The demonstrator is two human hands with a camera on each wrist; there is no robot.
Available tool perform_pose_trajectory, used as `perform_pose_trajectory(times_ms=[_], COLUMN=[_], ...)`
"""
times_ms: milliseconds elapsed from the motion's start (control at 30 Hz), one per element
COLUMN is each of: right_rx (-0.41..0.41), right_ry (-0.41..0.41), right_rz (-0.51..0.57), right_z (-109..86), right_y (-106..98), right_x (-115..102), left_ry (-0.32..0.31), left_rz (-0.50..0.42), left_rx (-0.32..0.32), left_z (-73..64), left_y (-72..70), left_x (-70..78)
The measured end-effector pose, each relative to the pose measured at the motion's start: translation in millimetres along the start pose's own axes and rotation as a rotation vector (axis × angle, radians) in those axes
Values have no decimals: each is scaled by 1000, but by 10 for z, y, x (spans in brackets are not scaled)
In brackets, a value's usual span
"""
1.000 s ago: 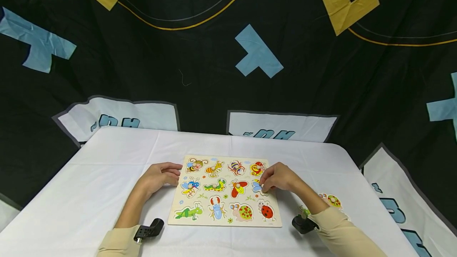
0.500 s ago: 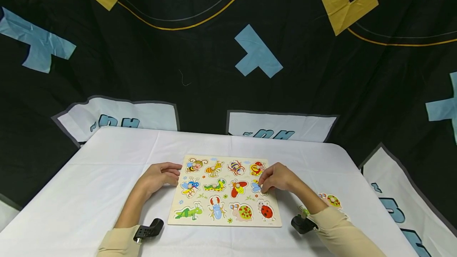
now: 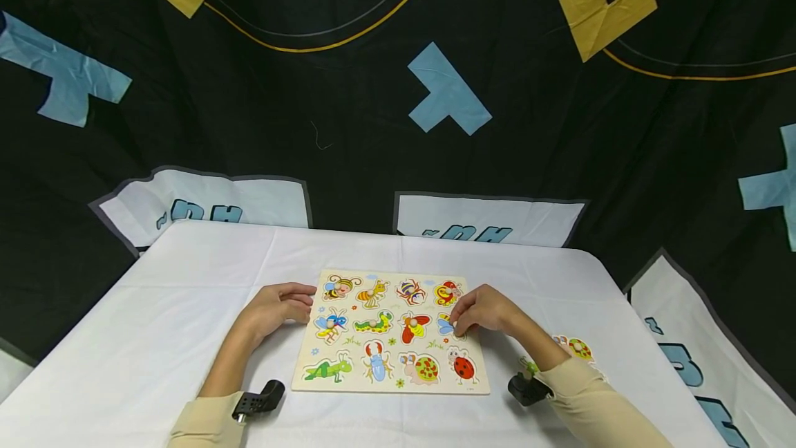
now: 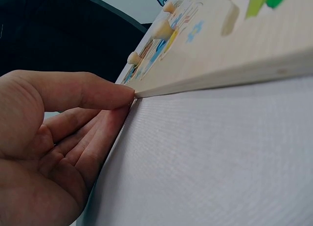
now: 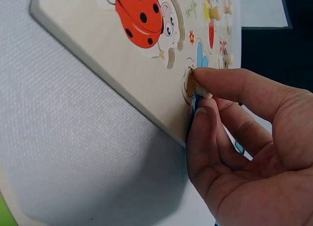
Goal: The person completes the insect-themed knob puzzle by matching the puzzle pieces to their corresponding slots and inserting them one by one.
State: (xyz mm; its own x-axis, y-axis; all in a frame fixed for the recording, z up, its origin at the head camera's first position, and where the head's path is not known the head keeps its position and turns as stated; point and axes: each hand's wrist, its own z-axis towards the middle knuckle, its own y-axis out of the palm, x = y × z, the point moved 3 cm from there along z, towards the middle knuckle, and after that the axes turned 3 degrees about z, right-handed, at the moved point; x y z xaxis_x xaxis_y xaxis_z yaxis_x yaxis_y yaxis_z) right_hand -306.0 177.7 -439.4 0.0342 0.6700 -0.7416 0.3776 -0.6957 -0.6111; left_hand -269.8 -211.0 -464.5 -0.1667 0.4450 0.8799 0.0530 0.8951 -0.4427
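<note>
A wooden knob puzzle board [image 3: 357,385] with printed insects lies on the white table. My left hand [image 3: 280,310] touches its left edge with fingers extended; the thumb [image 4: 93,91] meets the edge in the left wrist view. At the board's right side my right hand [image 3: 485,310] pinches the knob [image 5: 204,93] of a blue-winged insect piece [image 3: 444,324]. Fingers hide much of that piece, so I cannot tell whether it sits flat in its recess. Pieces with knobs, such as the caterpillar [image 3: 374,323], fill other places. The ladybird recess [image 5: 139,18] has no knob.
Right of the board, a loose snail piece [image 3: 580,348] and a green piece [image 3: 530,365] lie on the white tablecloth [image 3: 205,296], partly hidden by the right forearm. A black cloth [image 3: 348,123] hangs behind the table.
</note>
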Motion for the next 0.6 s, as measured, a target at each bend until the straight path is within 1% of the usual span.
perform_pose_trajectory(times_ms=[600], right_rx=[12], right_ry=[8], right_rz=[-8], right_z=[0], right_y=[1], right_x=[57], left_ry=[7], left_rz=[-15], left_rx=[-4], left_z=[-2], left_y=[1], left_x=[8])
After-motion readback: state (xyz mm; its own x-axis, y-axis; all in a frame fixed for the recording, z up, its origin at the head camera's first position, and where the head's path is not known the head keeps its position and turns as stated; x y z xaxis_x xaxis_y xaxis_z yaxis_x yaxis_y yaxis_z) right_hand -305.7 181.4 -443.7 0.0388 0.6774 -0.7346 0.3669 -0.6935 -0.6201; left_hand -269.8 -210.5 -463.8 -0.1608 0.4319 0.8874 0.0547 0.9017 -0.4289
